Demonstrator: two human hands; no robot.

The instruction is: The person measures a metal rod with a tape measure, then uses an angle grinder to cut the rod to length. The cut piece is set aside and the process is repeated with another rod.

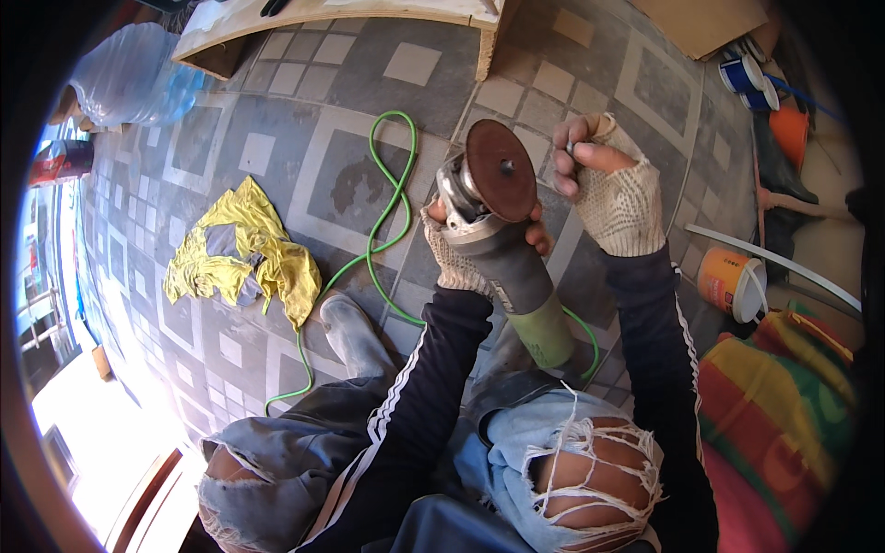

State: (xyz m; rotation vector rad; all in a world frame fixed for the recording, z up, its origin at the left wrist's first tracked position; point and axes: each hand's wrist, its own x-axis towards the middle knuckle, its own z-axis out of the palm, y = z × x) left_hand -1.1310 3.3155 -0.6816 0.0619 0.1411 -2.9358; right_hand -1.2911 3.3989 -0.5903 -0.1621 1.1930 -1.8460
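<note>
In the head view my left hand [454, 241], in a knitted fingerless glove, grips an angle grinder [516, 295] round its upper body, tilted with a reddish-brown disc [501, 166] facing up. The disc has a small metal spindle at its centre. My right hand [613, 180], gloved alike, is raised just right of the disc, thumb and fingers pinched on a small metal piece [572, 149], too small to tell exactly. A green cord [404, 206] loops over the patterned tiled floor left of the grinder and also shows beside its green lower end.
A crumpled yellow cloth [207, 272] lies left of my feet. A wooden bench [323, 13] stands ahead. On the right are an orange-labelled bucket [724, 281], a white strip [802, 263], blue-and-white containers [742, 78], black boots [779, 166] and a colourful fabric [765, 396]. A clear plastic bag [138, 74] sits upper left.
</note>
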